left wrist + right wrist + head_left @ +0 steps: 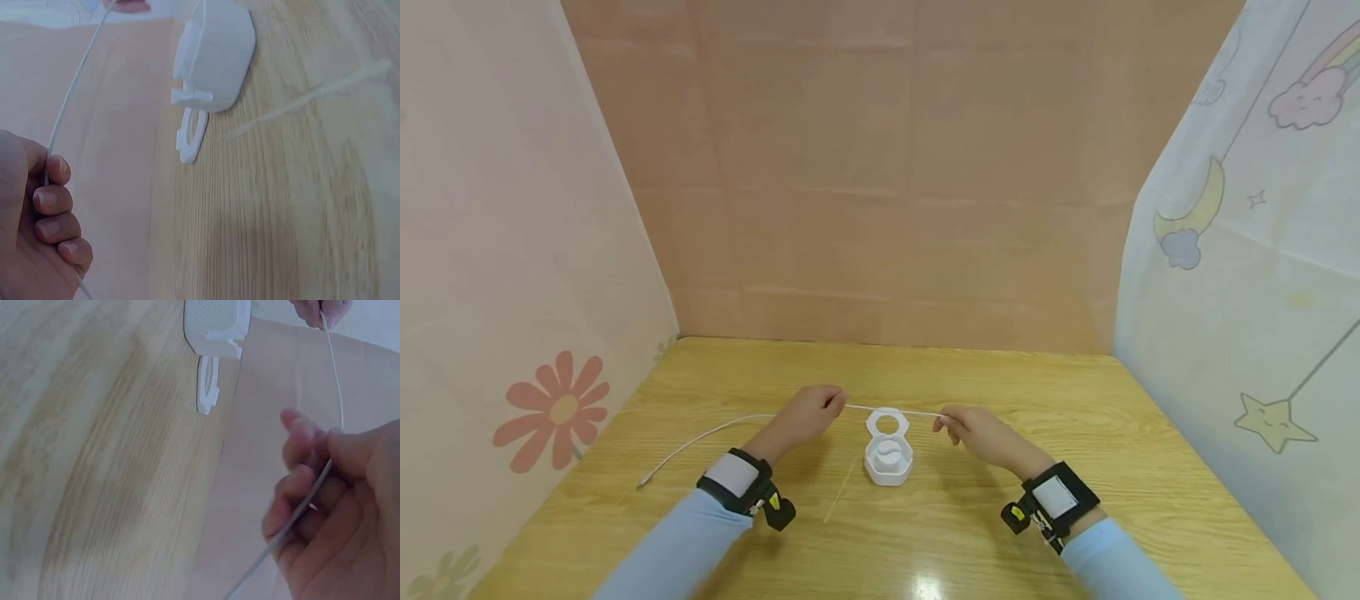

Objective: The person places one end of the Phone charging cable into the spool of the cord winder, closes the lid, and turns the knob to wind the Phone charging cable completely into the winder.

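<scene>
A thin white cable point(857, 407) stretches nearly level between both hands, raised over the table. My left hand point(808, 412) grips it in curled fingers; in the left wrist view it passes through the fist point(47, 219). From there the cable trails left to a plug point(643, 480) on the table. My right hand point(981, 433) pinches it between thumb and forefinger, other fingers loosely bent, and in the right wrist view a length point(262, 556) runs on past the palm. Between the hands stands a small white hexagonal case point(889, 477), its ring-shaped lid point(873, 422) folded open behind it.
A thin pale strip point(841, 496) shows on the wooden table point(760, 367), left of the case. An orange-brown backdrop point(895, 208) closes off the back, and printed cloths hang on the left point(512, 250) and right point(1247, 292).
</scene>
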### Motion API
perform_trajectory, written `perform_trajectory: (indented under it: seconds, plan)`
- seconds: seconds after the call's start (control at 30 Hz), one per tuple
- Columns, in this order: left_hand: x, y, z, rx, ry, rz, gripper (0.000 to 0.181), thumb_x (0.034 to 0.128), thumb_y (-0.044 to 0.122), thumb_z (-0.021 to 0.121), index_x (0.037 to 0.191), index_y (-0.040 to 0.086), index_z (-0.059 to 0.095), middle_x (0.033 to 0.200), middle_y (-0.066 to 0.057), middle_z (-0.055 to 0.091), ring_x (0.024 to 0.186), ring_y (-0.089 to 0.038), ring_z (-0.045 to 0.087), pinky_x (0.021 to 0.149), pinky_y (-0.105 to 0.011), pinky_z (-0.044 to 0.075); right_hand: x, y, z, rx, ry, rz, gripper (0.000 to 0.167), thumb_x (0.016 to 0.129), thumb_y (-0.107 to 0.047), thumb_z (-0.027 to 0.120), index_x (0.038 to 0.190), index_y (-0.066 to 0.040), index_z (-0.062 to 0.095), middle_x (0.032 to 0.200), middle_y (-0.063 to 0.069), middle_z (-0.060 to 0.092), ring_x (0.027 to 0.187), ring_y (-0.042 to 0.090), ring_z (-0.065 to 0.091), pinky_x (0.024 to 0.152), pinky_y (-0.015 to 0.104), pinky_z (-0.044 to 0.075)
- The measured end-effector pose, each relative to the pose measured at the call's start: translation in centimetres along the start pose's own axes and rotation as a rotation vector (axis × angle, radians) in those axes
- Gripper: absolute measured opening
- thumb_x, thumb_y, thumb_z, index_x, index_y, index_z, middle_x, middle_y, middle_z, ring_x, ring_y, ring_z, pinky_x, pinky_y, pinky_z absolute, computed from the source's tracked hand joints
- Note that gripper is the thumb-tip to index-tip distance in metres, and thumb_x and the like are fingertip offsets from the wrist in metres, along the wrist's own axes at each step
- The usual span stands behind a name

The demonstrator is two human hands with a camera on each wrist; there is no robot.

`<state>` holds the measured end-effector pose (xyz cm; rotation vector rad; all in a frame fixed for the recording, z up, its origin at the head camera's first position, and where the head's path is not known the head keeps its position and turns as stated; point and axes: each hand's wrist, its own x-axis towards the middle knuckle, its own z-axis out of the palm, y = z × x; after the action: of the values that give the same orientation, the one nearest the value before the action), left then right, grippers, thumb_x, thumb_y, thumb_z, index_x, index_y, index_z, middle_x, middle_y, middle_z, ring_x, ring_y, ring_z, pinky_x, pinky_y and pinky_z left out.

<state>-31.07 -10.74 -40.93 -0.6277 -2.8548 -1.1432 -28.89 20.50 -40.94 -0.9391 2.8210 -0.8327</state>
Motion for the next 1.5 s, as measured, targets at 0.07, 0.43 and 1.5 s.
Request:
perform_trajectory:
  seconds: [0.07,0.43,1.5]
  plan:
    - [0.0,0.2,0.3,-0.008,0.001,0.005,0.037,0.1032,0.021,0.046,0.068,0.011,0.047,0.06,0.002,0.036,0.054,-0.012,0.035,0.054,-0.026,0.031,0.1,-0.1,-0.1,-0.006,0.022,0.053,0.027,0.105,-0.012,0.037,0.114,-0.002,0.06,0.086,0.003,0.061,0.079,0.016,0.058,0.071,0.033,0.048]
    - [0.0,2.6,2.4,-0.003,-0.057,0.134,0.033,0.1046,0.02,0.042,0.08,0.005,0.058,0.065,0.003,0.045,0.052,-0.01,0.037,0.051,-0.023,0.034,1.8,-4.2,1.7,-0.122,0.182,0.038,0.049,0.101,-0.018,0.051,0.143,0.002,0.039,0.141,0.023,0.048,0.13,0.039,0.046,0.108,0.061,0.029]
    - [-0.5,-2.7,-2.3,-0.031,0.015,0.013,0.034,0.1046,0.022,0.042,0.076,0.006,0.052,0.066,-0.002,0.042,0.057,-0.013,0.036,0.057,-0.028,0.034,1.3,-3.5,1.6,-0.096,0.125,-0.172,0.024,0.102,-0.014,0.048,0.078,-0.013,0.05,0.072,-0.008,0.041,0.064,0.004,0.039,0.059,0.022,0.037]
